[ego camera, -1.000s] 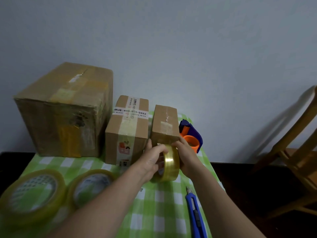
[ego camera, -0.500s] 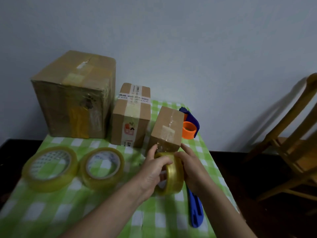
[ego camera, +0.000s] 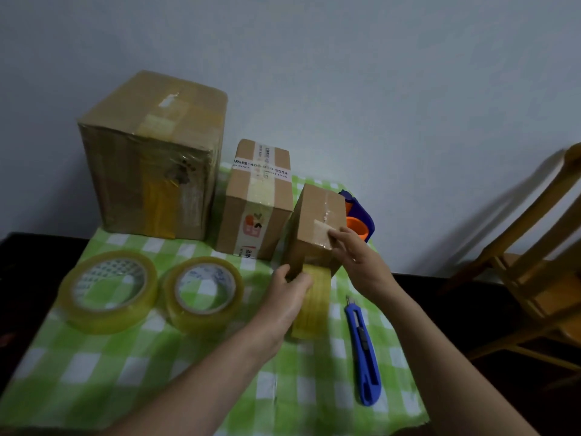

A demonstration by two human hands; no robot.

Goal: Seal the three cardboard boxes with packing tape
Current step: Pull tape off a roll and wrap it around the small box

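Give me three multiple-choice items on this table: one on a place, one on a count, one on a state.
1. Where lies the blue plastic utility knife? A on the green checked cloth, right of the upright yellowish tape roll; B atop a box; C in a hand.
2. How many tape rolls lie flat? A one; B two; C four.
3. The left hand: A empty; B grips the upright roll; C holds scissors.
Key: A, knife beside that roll; B, two at left; B, fingers curl over it.
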